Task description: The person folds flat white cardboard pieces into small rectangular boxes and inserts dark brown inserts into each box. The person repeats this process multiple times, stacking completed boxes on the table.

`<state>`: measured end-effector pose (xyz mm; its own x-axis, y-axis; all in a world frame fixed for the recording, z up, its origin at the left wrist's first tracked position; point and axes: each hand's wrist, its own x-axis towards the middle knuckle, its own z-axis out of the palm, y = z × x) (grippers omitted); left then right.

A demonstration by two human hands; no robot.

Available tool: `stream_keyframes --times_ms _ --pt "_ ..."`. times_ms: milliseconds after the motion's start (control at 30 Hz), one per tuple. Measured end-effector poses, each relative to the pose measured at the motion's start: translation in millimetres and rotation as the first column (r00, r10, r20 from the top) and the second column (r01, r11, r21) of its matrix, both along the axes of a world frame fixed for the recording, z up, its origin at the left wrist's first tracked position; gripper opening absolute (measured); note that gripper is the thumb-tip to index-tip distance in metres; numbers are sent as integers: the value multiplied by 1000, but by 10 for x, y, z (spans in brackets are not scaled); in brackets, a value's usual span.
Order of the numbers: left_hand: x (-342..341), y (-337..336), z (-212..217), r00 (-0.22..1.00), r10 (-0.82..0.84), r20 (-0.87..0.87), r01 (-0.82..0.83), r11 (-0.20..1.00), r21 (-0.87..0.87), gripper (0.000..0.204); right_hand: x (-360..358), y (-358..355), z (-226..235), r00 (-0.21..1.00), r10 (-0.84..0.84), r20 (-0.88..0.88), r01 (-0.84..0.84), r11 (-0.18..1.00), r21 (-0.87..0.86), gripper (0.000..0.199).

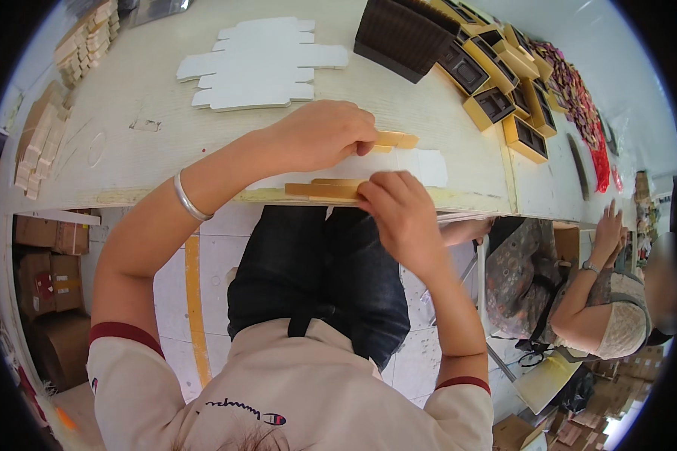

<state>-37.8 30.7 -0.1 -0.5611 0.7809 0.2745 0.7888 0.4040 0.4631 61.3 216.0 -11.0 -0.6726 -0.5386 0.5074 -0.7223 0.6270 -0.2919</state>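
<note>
A box blank (430, 167), white inside with gold folded-up sides, lies at the table's front edge before me. My left hand (325, 135), wearing a silver bangle on its forearm, is closed with its fingertips pinching the far gold side. On the near side, my right hand (404, 218) has thumb and fingers closed on the other gold flap. Both gold sides stand roughly upright, while the white end panel lies flat to the right. Part of the blank is hidden under my left forearm and hands.
Flat white box blanks (259, 64) lie stacked beyond my left arm. A block of black plastic trays (402, 37) stands at the back, beside gold boxes (530, 139) with black inserts. Wrapped red-purple pieces (579, 90) are heaped farther right. Another person (617, 301) sits at the right.
</note>
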Motion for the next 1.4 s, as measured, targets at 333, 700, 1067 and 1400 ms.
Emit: stream_keyframes --times_ms 333,700,1067,1400 --pt "333 -309 246 995 74 70 -49 951 -304 18 -399 9 220 918 -45 393 34 999 34 18" --pt "607 -12 126 968 249 -43 -251 932 -262 23 -55 110 208 997 6 77 -4 1000 -26 35" --pt "444 -431 69 981 -176 77 175 984 21 25 -198 303 113 884 270 383 -173 947 -270 27" --pt "404 -330 -81 978 -144 150 113 973 199 21 -112 257 238 807 300 509 -194 948 -250 23"
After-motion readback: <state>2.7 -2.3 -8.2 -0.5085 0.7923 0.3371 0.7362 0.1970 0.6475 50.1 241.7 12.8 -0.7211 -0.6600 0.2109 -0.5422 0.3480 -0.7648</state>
